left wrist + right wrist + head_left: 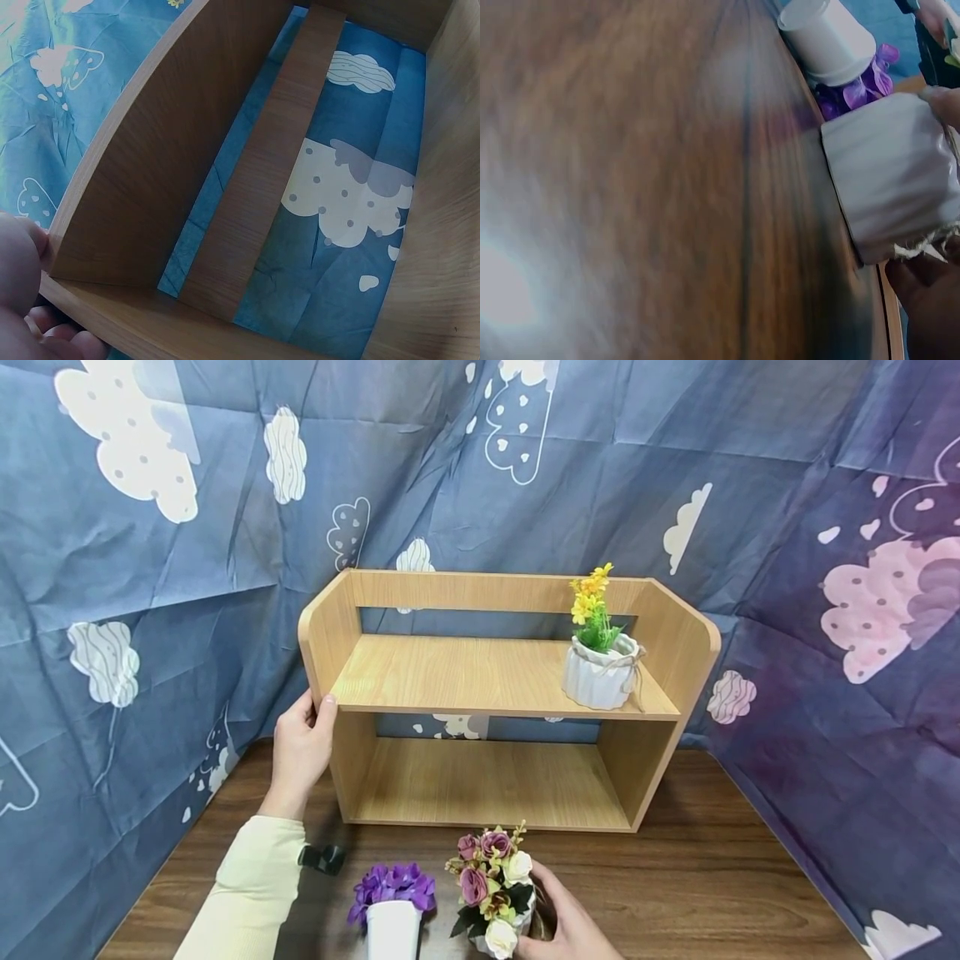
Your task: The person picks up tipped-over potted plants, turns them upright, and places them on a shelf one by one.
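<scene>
My left hand (298, 756) grips the left side panel of a two-tier wooden shelf (457, 672), thumb at the front edge near the upper board. In the left wrist view, the thumb and curled fingers (71, 341) meet around that edge. My right hand (566, 920) holds a white pot (892, 176) tied with twine, at the front of the table. Mauve and white artificial roses (474, 887) fill this pot. Beside it, to the left, a smooth white pot (393, 933) with purple flowers (405, 883) lies on its side.
On the shelf's upper board, at the right, stands a white ribbed pot (596, 677) with yellow flowers (590, 597). The shelf rests on a dark wooden table (750, 868). A blue cloud-patterned cloth (465, 485) hangs behind and along both sides.
</scene>
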`<state>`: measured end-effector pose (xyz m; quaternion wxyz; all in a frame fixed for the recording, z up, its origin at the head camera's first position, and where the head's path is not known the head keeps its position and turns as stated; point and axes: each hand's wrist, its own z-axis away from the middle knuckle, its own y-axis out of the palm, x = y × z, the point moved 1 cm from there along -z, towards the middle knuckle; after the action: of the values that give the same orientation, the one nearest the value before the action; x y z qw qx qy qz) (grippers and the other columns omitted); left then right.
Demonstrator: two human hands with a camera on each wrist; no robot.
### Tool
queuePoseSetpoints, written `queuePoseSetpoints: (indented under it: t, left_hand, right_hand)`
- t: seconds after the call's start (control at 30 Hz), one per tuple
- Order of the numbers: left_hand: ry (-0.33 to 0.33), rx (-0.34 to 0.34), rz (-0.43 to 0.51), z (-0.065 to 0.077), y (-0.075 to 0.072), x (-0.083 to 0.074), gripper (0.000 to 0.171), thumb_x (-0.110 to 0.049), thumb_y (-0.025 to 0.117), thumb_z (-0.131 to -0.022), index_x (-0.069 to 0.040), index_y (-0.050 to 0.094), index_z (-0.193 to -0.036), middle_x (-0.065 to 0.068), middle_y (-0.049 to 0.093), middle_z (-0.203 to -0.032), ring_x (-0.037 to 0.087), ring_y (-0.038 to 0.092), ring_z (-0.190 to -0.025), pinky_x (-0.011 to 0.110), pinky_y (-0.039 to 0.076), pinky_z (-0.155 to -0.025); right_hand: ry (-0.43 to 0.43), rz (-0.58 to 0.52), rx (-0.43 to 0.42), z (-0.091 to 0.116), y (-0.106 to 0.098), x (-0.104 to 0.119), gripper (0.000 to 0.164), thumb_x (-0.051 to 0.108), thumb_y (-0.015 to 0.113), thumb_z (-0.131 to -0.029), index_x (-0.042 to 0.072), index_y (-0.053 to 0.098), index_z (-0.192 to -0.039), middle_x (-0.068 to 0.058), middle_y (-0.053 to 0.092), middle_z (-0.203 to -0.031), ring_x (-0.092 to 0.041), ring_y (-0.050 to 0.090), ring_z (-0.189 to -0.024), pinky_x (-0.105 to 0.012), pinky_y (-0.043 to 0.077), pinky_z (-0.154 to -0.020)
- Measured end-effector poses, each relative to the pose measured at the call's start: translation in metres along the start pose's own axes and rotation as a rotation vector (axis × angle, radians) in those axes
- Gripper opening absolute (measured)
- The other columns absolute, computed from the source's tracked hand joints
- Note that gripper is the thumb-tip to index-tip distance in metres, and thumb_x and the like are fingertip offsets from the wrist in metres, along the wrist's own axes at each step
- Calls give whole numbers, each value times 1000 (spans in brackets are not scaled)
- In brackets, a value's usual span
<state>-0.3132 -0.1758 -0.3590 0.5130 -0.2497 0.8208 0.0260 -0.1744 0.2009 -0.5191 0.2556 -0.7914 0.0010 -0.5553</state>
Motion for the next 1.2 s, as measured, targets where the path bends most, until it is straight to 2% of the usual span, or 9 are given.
queuePoseSetpoints:
  t: [0.13,0.37,0.67,0.73,0.87,0.93,1.1,1.2]
  left_hand:
    - [3,-3,0,-1,0,0,45,-23,54,-111,-2,63,-149,25,70,-140,33,69,-121,0,43,-82]
    - [1,-10,-6,-1,0,2,43,-22,54,-111,-2,65,-147,25,72,-138,32,70,-118,1,43,-82]
    - [-1,-10,-3,-1,0,1,43,-23,54,-111,-3,65,-147,24,72,-137,31,70,-118,1,43,-81]
    - [-1,-7,0,-1,0,1,43,-23,54,-111,-3,64,-148,24,71,-138,32,69,-119,1,43,-81]
    - [3,-13,-1,-1,0,1,43,-22,54,-111,-2,64,-147,25,71,-138,32,70,-118,1,43,-81]
    - [12,-19,0,-2,0,1,42,-21,54,-111,-1,65,-146,26,72,-136,26,70,-114,2,44,-81]
    - [21,-28,-7,-2,0,1,41,-19,55,-110,0,67,-143,25,74,-132,-3,65,-98,3,46,-80]
    - [18,-27,-10,-2,0,1,40,-20,55,-110,0,68,-142,24,74,-132,-7,62,-95,3,46,-79]
  right_hand:
    - [68,-69,-34,0,6,3,91,5,85,-84,-2,38,-161,-31,57,-151,0,59,-130,-18,44,-109]
    - [48,111,-135,0,15,2,87,15,92,-79,4,49,-154,-21,67,-143,-5,61,-129,-24,47,-108]
    - [133,157,-145,-1,17,4,91,20,95,-77,5,49,-154,-18,66,-146,-16,63,-131,-34,50,-111]
    - [127,160,-141,-2,16,3,91,21,96,-77,6,49,-154,-17,67,-146,-16,63,-130,-36,51,-110]
    - [59,183,-156,-4,15,1,88,22,97,-75,6,53,-149,-15,71,-139,-11,65,-125,-34,53,-108]
    - [16,203,-172,-5,15,0,88,21,98,-73,4,55,-147,-15,72,-136,-9,65,-123,-32,53,-106]
    - [-36,242,-218,-6,15,-2,88,22,101,-67,4,60,-142,-12,74,-130,-7,66,-119,-31,54,-101]
    - [-52,266,-243,-6,16,-1,86,22,101,-64,6,62,-139,-10,76,-126,-5,66,-116,-31,56,-98]
